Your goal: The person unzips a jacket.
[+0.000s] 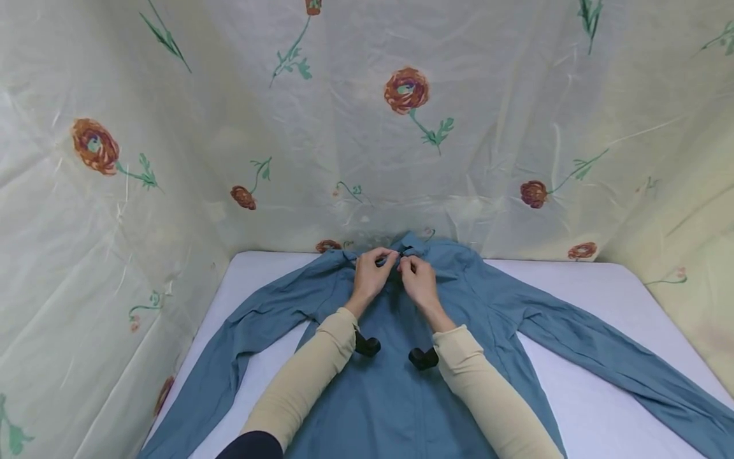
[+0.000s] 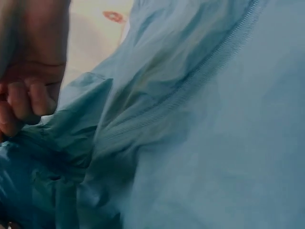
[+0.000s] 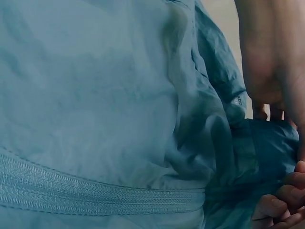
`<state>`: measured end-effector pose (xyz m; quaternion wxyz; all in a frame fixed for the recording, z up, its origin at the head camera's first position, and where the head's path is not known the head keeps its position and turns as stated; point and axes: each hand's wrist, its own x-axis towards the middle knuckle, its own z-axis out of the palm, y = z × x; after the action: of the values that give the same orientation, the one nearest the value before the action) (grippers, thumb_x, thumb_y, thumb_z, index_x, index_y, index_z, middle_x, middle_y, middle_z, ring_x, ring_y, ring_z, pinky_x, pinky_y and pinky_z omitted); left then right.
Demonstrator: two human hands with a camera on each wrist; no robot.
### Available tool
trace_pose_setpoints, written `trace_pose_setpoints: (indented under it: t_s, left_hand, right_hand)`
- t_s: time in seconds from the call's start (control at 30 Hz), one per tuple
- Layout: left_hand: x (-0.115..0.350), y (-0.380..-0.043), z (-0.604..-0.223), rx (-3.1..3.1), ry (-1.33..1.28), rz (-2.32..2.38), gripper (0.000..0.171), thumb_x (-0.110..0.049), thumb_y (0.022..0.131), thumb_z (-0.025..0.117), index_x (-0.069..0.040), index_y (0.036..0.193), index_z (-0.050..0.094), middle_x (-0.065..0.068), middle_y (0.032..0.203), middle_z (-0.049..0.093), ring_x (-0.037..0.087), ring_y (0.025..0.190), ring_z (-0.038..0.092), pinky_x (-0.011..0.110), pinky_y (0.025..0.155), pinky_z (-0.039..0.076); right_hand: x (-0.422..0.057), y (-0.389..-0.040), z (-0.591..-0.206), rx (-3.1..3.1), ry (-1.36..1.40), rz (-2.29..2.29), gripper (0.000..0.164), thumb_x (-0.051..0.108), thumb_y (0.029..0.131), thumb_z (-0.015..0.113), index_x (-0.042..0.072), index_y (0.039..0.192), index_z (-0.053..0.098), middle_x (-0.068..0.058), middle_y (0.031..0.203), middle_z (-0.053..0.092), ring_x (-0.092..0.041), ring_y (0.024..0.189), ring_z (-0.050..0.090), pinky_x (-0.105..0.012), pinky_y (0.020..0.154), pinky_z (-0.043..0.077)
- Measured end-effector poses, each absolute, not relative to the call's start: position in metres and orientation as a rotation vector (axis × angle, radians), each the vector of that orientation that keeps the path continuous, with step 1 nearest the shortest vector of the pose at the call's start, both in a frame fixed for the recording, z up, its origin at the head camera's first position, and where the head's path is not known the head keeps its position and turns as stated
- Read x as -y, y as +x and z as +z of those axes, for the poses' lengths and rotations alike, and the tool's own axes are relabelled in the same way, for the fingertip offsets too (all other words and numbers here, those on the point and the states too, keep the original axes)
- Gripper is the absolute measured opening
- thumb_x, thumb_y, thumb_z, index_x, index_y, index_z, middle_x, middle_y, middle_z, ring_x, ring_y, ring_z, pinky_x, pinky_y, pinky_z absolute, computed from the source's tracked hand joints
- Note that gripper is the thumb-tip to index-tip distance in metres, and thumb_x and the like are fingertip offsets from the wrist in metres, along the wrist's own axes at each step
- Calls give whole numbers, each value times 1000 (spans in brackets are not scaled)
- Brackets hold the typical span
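Nearest in, two beige rolled-up sleeves (image 1: pixel 309 370) reach over the work, each with a black curved wrist fitting (image 1: pixel 423 359) by its cuff, probably set there so it leaves the fingers free. Beneath them, the slate-blue thin-cloth jacket (image 1: pixel 390 395) lies front up on the white-covered table (image 1: pixel 573 287), arms fanned toward the left and right edges, which likely keeps the chest flat and the neck within reach. The wrist views catch a tone-on-tone blue zip (image 3: pixel 119 198) running up the front.

And there is the action, at the middle of the far edge! The left hand (image 1: pixel 371 274) pinches the neck fabric, fingers curled; the right hand (image 1: pixel 418 280) grips just beside it — seemingly so each can steady the cloth for the other. What sits between the fingertips is too small to tell. The blue collar (image 1: pixel 410 242) stands just beyond, before a cream flower-printed curtain (image 1: pixel 344 127).
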<state>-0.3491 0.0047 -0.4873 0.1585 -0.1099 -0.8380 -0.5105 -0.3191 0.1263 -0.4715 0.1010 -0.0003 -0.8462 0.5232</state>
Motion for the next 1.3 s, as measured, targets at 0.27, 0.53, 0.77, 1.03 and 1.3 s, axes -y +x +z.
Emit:
trace_pose_setpoints:
  t_s: [0.27, 0.53, 0.77, 1.03, 1.3]
  left_hand:
    - [-9, -345, -498, 2276, -392, -1170, 19, -29, 95, 59, -17, 98, 73, 0, 92, 72, 15, 80, 59, 30, 76, 47]
    - [-15, -339, -500, 2220, -189, -1414, 21, -33, 93, 60, -18, 97, 74, -1, 94, 73, 16, 87, 65, 28, 83, 51]
    - [-17, -344, -492, 2159, 64, -1834, 30, -36, 94, 59, -11, 103, 73, 2, 103, 72, 20, 91, 66, 34, 80, 55]
    - [-13, -347, -490, 2224, 49, -1860, 26, -38, 93, 60, -18, 104, 73, 0, 106, 71, 18, 109, 63, 37, 95, 51]
    - [-11, -350, -486, 2260, 93, -1850, 27, -37, 93, 59, -18, 106, 73, 0, 110, 70, 18, 113, 60, 38, 97, 50]
  right_hand:
    - [-124, -316, -473, 2513, 32, 1365, 41, 26, 102, 40, 8, 68, 54, -3, 55, 40, -19, 46, 35, -30, 45, 32]
    - [-120, -314, -472, 2460, -33, 1585, 37, 25, 100, 41, 4, 75, 58, -1, 60, 45, -17, 54, 40, -27, 51, 35]
    - [-122, -312, -476, 2547, 50, 1449, 39, 28, 102, 39, 10, 68, 47, -3, 56, 38, -17, 45, 32, -28, 46, 33]
    - [-123, -313, -476, 2549, 12, 1510, 42, 31, 103, 37, 0, 87, 61, 0, 58, 42, -16, 49, 35, -29, 48, 35]
    - [-122, -311, -473, 2539, 38, 1539, 43, 31, 103, 38, -1, 86, 62, -1, 57, 41, -17, 48, 34, -30, 47, 34]
